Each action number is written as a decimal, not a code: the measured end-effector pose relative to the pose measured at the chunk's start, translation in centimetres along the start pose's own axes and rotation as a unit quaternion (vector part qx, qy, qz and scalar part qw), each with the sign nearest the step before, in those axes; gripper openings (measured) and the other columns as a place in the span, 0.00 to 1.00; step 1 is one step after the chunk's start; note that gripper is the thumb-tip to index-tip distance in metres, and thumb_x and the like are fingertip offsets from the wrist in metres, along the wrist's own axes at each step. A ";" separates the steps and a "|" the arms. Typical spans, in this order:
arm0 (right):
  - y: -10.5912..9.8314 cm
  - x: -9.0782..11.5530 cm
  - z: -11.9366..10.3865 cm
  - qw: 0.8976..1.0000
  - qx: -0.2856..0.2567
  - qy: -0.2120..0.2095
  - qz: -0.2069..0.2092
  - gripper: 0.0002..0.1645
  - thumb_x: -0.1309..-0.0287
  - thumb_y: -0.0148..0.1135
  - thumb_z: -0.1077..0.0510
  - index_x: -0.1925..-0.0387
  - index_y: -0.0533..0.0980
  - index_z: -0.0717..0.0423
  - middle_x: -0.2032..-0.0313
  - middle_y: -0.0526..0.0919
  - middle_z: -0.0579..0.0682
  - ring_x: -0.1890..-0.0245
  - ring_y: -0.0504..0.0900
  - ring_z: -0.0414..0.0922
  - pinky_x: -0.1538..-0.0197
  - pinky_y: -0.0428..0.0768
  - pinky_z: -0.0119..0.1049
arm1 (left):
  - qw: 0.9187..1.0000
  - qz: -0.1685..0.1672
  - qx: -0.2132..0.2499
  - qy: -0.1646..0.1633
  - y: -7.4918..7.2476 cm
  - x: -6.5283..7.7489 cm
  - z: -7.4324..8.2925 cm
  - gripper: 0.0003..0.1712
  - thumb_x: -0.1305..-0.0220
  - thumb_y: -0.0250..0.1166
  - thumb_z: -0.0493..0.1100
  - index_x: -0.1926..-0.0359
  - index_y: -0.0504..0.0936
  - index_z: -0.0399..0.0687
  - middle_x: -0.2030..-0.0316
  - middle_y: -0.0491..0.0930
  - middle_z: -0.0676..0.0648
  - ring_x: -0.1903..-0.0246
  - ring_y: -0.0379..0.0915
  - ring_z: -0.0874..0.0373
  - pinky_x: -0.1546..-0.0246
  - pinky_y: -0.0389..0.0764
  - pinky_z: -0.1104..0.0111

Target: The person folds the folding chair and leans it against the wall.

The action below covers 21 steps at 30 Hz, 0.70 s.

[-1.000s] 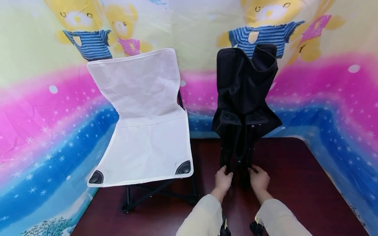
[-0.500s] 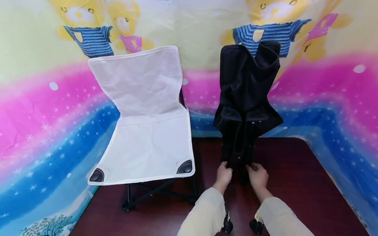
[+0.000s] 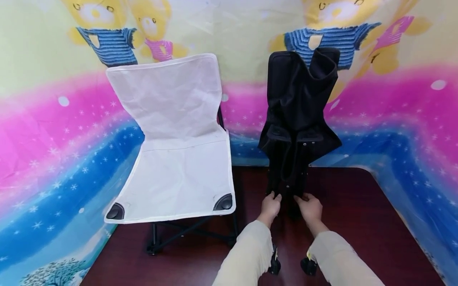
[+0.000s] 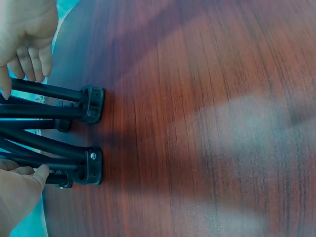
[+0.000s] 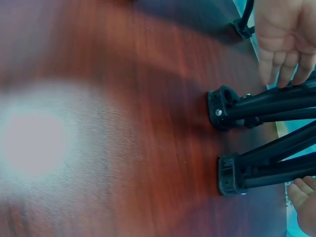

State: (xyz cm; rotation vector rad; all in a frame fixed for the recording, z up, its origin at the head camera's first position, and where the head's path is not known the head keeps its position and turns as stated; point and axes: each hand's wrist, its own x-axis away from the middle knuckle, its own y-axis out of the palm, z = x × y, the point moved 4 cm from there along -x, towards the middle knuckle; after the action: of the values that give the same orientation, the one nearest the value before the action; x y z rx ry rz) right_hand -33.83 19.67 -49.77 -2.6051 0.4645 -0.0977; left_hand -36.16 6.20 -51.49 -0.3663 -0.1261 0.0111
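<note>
A black folding camp chair (image 3: 297,95) stands half folded at the right of the table in the head view, its cloth back and seat creased inward. Low on its front, my left hand (image 3: 270,206) grips a dark leg tube on the left side; in the left wrist view the left thumb (image 4: 41,174) lies along that tube. My right hand (image 3: 310,209) pinches the right-hand leg with its thumb on the inner side. Both wrist views show the black tubes bunched in two groups, ending in plastic feet (image 4: 94,165) on the tabletop.
To the left, a white folding chair (image 3: 182,174) is fully spread, with black corner patches and crossed dark legs. The dark red-brown table (image 3: 358,222) carries both chairs. Behind and at the sides hangs a bear-printed cloth (image 3: 243,39). The black chair's back overlaps this cloth.
My right hand has moved left, nearer to my left hand, along the base of the black chair. The head view has shifted slightly. The white chair stays in place.
</note>
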 end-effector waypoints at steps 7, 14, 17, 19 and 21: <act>-0.1 -1.0 -0.3 0.998 0.000 0.016 -0.064 0.30 0.44 0.50 0.52 0.49 0.65 0.73 0.54 0.69 0.70 0.57 0.71 0.59 0.58 0.72 0.47 | 1.000 -0.023 -0.008 -0.006 -0.9 0.1 1.2 0.26 0.37 0.48 0.45 0.42 0.63 0.33 0.44 0.62 0.38 0.43 0.55 0.47 0.45 0.58 0.61; -0.2 -1.9 -0.6 0.990 -0.035 0.030 -0.131 0.29 0.39 0.40 0.58 0.42 0.53 0.75 0.44 0.55 0.71 0.44 0.56 0.62 0.47 0.62 0.52 | 0.999 -0.047 0.010 -0.020 -0.8 -0.9 0.5 0.27 0.38 0.49 0.46 0.40 0.61 0.39 0.42 0.61 0.42 0.42 0.52 0.48 0.44 0.56 0.60; -0.1 -2.2 -0.6 0.988 -0.043 0.027 -0.149 0.28 0.38 0.36 0.61 0.41 0.50 0.75 0.42 0.51 0.71 0.42 0.50 0.62 0.44 0.57 0.52 | 0.998 -0.061 0.023 -0.026 -0.9 -1.1 0.6 0.28 0.38 0.49 0.47 0.39 0.59 0.41 0.41 0.59 0.42 0.41 0.50 0.48 0.44 0.56 0.59; 0.0 -2.2 -0.6 0.986 -0.047 0.025 -0.159 0.27 0.39 0.33 0.63 0.40 0.48 0.74 0.41 0.49 0.71 0.41 0.48 0.62 0.43 0.55 0.52 | 0.997 -0.070 0.027 -0.033 -0.9 -1.3 0.6 0.28 0.37 0.49 0.48 0.38 0.58 0.42 0.40 0.58 0.42 0.40 0.49 0.49 0.43 0.56 0.59; 0.1 -2.3 -0.5 0.984 -0.049 0.026 -0.169 0.27 0.39 0.31 0.64 0.39 0.46 0.73 0.41 0.48 0.70 0.41 0.48 0.62 0.43 0.54 0.53 | 0.996 -0.076 0.022 -0.035 -0.9 -1.4 0.6 0.29 0.37 0.48 0.48 0.38 0.58 0.42 0.40 0.57 0.42 0.40 0.49 0.49 0.44 0.56 0.59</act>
State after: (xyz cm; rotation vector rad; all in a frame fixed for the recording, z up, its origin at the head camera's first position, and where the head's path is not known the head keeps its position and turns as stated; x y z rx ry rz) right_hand -36.07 20.16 -49.34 -2.7605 0.0401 -0.2619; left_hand -37.68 5.54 -50.75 -0.3115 -0.2227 -0.1238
